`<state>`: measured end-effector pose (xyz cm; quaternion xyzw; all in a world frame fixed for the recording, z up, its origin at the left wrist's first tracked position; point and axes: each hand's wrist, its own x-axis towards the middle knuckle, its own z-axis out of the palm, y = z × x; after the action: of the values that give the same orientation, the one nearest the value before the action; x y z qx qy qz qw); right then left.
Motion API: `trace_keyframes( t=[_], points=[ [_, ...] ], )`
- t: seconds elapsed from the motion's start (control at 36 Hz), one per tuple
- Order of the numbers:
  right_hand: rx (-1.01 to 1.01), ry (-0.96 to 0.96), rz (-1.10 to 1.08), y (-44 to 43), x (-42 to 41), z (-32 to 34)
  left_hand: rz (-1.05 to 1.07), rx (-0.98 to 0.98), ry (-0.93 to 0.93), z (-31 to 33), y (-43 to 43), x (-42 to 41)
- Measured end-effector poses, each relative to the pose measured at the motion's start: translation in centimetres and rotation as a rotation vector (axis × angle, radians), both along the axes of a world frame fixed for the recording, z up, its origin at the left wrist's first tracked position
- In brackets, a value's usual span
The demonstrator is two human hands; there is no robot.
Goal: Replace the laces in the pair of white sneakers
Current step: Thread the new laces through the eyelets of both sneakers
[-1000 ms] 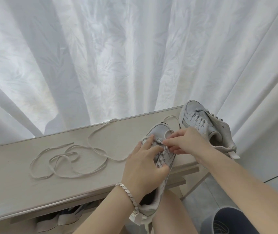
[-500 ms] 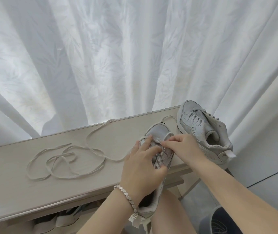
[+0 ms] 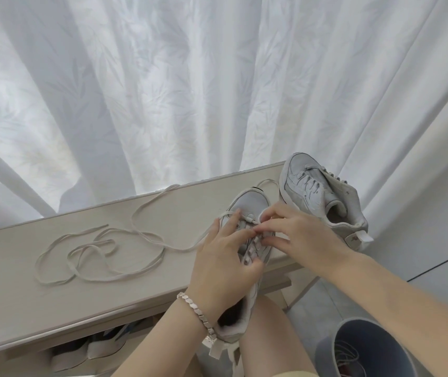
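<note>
A white sneaker (image 3: 252, 205) lies toe-away across the front edge of the pale wooden bench (image 3: 54, 289), its heel over my knee. My left hand (image 3: 223, 257) lies over its tongue, fingers curled round the upper eyelets. My right hand (image 3: 296, 235) pinches the lace tip at the eyelets by the toe. From there a long loose white lace (image 3: 100, 257) trails left and lies in loops on the bench top. The second white sneaker (image 3: 315, 194), laced, sits at the bench's right end.
White curtains (image 3: 190, 91) hang right behind the bench. A grey bin (image 3: 364, 349) with old laces inside stands on the floor at lower right. More shoes (image 3: 95, 349) sit on the shelf under the bench. My bare knee is under the sneaker's heel.
My right hand has shifted slightly left and down onto the sneaker's eyelets, still pinching the lace. The left hand stays on the tongue. The camera view has drifted a little.
</note>
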<state>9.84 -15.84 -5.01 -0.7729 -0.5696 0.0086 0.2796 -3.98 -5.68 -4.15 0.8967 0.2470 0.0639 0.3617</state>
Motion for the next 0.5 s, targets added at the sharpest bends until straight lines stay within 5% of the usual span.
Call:
trace_keyframes(
  t=[0.17, 0.28, 0.36, 0.5],
  points=[
    [0.193, -0.379, 0.093, 0.6, 0.5, -0.3, 0.001, -0.062, -0.005, 0.1, 0.4, 0.3],
    [0.348, -0.385, 0.065, 0.6, 0.4, -1.7, 0.006, -0.097, -0.037, 0.0, 0.6, 0.6],
    [0.478, -0.28, 0.077, 0.8, -0.6, -1.8, 0.038, -0.095, -0.07, -0.1, 0.9, 0.8],
    [0.65, 0.257, 0.049, 0.4, -3.5, 0.8, 0.236, -0.18, -0.064, 0.3, 1.9, 1.4]
  ],
)
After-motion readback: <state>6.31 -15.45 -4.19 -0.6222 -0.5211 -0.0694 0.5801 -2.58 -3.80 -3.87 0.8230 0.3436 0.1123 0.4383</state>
